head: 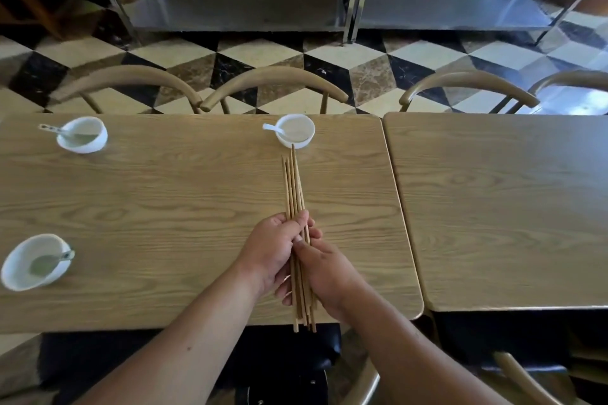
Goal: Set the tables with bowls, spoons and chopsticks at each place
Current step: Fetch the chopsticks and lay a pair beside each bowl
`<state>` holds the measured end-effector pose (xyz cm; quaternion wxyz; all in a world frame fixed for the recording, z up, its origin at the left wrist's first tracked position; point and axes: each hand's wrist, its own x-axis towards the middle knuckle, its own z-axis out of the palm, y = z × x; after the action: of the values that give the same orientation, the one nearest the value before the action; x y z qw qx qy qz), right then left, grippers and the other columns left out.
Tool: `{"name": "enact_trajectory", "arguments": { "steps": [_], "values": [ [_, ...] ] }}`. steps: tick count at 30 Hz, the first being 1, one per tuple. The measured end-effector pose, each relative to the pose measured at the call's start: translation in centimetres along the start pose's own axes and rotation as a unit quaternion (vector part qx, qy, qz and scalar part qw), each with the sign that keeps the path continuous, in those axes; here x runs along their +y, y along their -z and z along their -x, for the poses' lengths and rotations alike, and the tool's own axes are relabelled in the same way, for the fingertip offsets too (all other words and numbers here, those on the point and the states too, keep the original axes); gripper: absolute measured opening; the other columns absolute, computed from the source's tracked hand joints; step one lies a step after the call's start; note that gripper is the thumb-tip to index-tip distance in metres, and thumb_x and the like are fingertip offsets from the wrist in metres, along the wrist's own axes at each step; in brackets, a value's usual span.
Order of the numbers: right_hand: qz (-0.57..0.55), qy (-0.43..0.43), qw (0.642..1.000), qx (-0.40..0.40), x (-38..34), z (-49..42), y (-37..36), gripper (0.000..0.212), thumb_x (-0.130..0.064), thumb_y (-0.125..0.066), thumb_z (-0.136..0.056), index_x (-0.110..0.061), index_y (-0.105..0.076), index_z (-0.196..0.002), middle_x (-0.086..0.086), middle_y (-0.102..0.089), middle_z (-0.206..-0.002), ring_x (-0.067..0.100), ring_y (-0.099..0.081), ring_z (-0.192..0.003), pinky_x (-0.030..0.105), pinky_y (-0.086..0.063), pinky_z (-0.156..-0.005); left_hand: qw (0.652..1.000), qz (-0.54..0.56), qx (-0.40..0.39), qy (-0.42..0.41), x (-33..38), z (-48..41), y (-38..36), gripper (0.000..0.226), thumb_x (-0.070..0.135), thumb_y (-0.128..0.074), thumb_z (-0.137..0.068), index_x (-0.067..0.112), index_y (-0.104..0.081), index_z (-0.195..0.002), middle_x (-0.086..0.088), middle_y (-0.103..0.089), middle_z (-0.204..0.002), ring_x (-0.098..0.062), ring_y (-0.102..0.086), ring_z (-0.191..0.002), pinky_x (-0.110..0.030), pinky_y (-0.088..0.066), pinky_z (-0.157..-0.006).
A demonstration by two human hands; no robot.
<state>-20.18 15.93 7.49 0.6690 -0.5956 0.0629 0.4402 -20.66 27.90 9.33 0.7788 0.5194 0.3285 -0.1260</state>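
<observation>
A bundle of several wooden chopsticks (293,184) points away from me over the near table (164,194). My left hand (271,251) grips the bundle from the left, thumb on top. My right hand (325,273) holds it from the right, fingers curled round the sticks. Three white bowls stand on this table, each with a spoon in it: one at the far middle (295,135), one at the far left (82,139), one at the near left (33,261). The chopstick tips reach almost to the far middle bowl.
A second wooden table (500,207) adjoins on the right. Curved wooden chair backs (273,82) line the far side, and dark chair seats sit under the near edge. Steel shelving (237,3) stands beyond on a chequered tile floor.
</observation>
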Motion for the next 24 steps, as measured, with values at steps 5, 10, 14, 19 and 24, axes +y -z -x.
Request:
{"name": "enact_trajectory", "arguments": {
  "steps": [5, 10, 14, 19, 24],
  "values": [
    [0.026, 0.007, 0.999, 0.028, 0.6, -0.7, 1.8, 0.050, -0.051, -0.046, -0.106, -0.008, -0.069, -0.114, 0.017, -0.075, -0.074, 0.029, -0.070, -0.054, 0.036, -0.060, -0.050, 0.998, -0.054, 0.031, -0.005, -1.1, -1.6, -1.6, 0.033, 0.036, -0.062, -0.109, 0.007, -0.074, -0.096, -0.016, -0.081, -0.093, -0.020, -0.069, -0.052, -0.022, -0.045, -0.036],
    [-0.006, -0.008, 1.000, 0.013, 0.9, -1.0, 3.8, 0.051, -0.049, -0.046, -0.108, -0.005, -0.069, -0.117, 0.021, -0.077, -0.084, 0.032, -0.072, -0.059, 0.038, -0.062, -0.055, 0.996, -0.090, -0.007, 0.012, -1.8, -2.9, -1.9, 0.050, 0.041, -0.056, -0.110, 0.018, -0.083, -0.075, -0.032, -0.077, -0.105, -0.026, -0.054, -0.048, -0.023, -0.033, -0.028],
    [0.026, -0.010, 0.999, 0.041, 0.9, -1.5, 4.5, 0.042, -0.042, -0.043, -0.115, -0.010, -0.069, -0.119, 0.014, -0.081, -0.086, 0.030, -0.075, -0.060, 0.032, -0.060, -0.049, 0.994, -0.106, 0.020, 0.013, -1.6, -3.5, -2.4, 0.039, 0.039, -0.057, -0.111, 0.006, -0.075, -0.102, -0.011, -0.085, -0.095, -0.020, -0.076, -0.057, -0.027, -0.054, -0.042],
    [0.018, -0.002, 0.992, 0.126, 1.5, -2.1, 5.9, 0.031, -0.034, -0.046, -0.115, -0.019, -0.072, -0.108, 0.004, -0.076, -0.075, 0.020, -0.069, -0.053, 0.030, -0.054, -0.044, 0.993, -0.094, 0.073, 0.008, -0.7, -4.5, -1.8, 0.032, 0.033, -0.053, -0.112, 0.005, -0.065, -0.104, -0.009, -0.079, -0.074, -0.029, -0.078, -0.068, -0.048, -0.066, -0.066],
    [0.115, -0.079, 0.957, 0.256, 4.2, -3.8, 9.5, 0.023, -0.034, -0.052, -0.109, -0.019, -0.061, -0.093, -0.003, -0.052, -0.066, 0.012, -0.043, -0.050, 0.023, -0.033, -0.040, 0.987, -0.125, 0.105, -0.004, -0.9, -5.1, -0.1, 0.033, 0.038, -0.052, -0.112, 0.013, -0.059, -0.092, 0.004, -0.062, -0.052, -0.018, -0.063, -0.043, -0.029, -0.053, -0.043]
  ]
}}
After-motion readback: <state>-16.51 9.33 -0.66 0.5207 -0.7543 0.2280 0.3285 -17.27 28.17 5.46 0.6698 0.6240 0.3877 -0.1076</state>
